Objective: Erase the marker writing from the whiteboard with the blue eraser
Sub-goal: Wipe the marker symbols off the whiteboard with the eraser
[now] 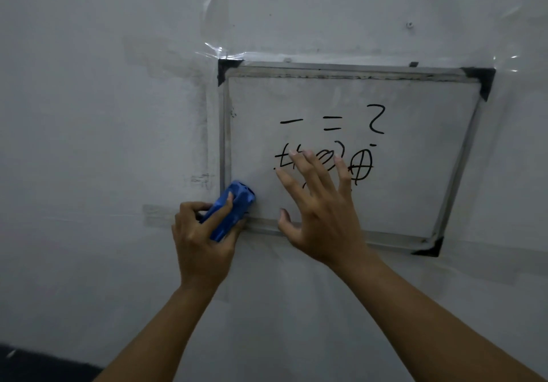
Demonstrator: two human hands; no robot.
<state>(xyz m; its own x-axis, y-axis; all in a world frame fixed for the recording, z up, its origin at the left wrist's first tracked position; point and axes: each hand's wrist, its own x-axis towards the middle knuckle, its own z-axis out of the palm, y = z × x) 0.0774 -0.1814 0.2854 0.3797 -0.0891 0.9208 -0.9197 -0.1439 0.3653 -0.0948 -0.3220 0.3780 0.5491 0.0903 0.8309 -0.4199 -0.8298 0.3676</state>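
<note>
**Whiteboard with the eraser at its lower-left corner**

Whiteboard (415, 174), framed in metal with black corner caps, is fixed to a pale wall (89, 114) under strips of clear tape (225, 52).

Left of the board's lower-left corner, the left hand (201, 245) is wrapped around the blue eraser (229, 209): the thumb lies along its upper face and the fingers curl tightly over its near end. The eraser slants up and to the right, its far end lying over the board's lower-left corner, clear of the writing.

Further right, the right hand (323, 212) lies spread wide and flat against the board's lower middle, holding nothing; its fingertips (308, 154) cover part of the lower row of black marker writing (335, 123).

To the right of that hand, a circled cross and, above it, dashes and a hooked stroke are unsmudged.
</note>
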